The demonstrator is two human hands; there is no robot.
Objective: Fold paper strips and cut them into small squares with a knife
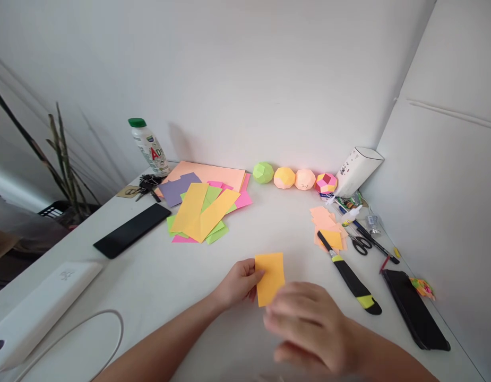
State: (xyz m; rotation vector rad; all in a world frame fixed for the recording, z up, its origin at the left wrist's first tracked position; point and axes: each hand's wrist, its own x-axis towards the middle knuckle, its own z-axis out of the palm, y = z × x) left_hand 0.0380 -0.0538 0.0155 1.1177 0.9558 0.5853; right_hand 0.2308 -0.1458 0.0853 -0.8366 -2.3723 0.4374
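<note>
My left hand (240, 281) pinches the left edge of a small orange sheet of paper (269, 278), thumb on its face, and holds it up over the white table. At the sheet's lower right corner is my right hand (309, 323), slightly blurred. Its fingers are bent and apart from the thumb, with nothing visible between them. Whether its fingertips touch the paper is unclear. Beyond the sheet lies a pile of coloured paper (201, 212) in orange, green, pink and purple. To the right, small peach and orange paper pieces (328, 233) lie partly under a utility knife (351, 276).
Four-coloured paper balls line the wall, including a green ball (263, 173). Scissors (362, 244), pens and a glue bottle (352, 215) lie right, near a black pouch (416, 310). Left are a bottle (150, 148), keys (148, 185), a black phone-like slab (132, 231) and a white corded device (42, 313).
</note>
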